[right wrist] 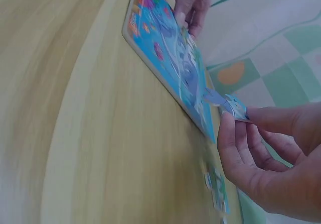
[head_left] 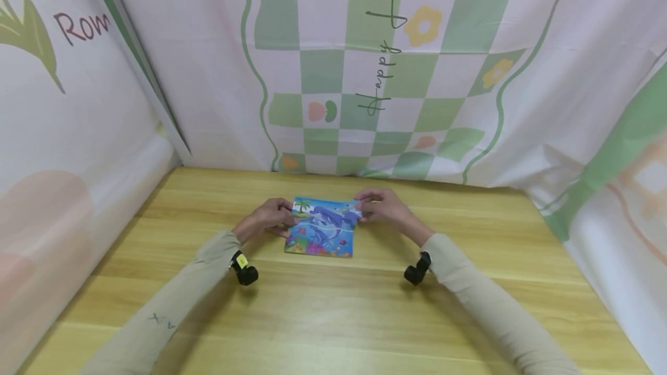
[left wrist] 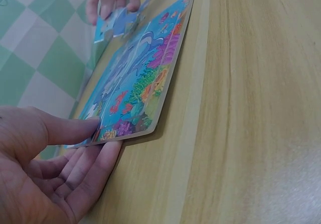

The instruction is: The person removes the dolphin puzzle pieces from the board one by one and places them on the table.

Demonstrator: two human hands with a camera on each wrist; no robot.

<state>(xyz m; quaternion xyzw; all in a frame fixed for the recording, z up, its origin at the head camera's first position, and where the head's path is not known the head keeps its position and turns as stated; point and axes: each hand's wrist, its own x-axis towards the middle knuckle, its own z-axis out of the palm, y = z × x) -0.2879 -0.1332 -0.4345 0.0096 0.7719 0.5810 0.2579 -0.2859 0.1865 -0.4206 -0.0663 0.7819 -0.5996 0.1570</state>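
Observation:
A jigsaw puzzle board [head_left: 318, 239] with dolphins, a palm tree and bright coral lies in the middle of the table. My left hand [head_left: 271, 217] grips its left edge; in the left wrist view the thumb presses on the picture and the fingers are under the rim of the board [left wrist: 135, 78]. At the upper right corner, my right hand [head_left: 385, 210] pinches a blue and purple puzzle piece [right wrist: 234, 106] between thumb and fingertips. The right wrist view shows that piece raised and tilted beside the board [right wrist: 170, 58].
More loose puzzle pieces [right wrist: 218, 189] lie on the wooden table [head_left: 323, 317] beyond the right hand, mostly hidden by it in the head view. A checkered curtain [head_left: 365, 74] hangs along the back edge, and a white printed cloth [head_left: 78, 120] walls the left side.

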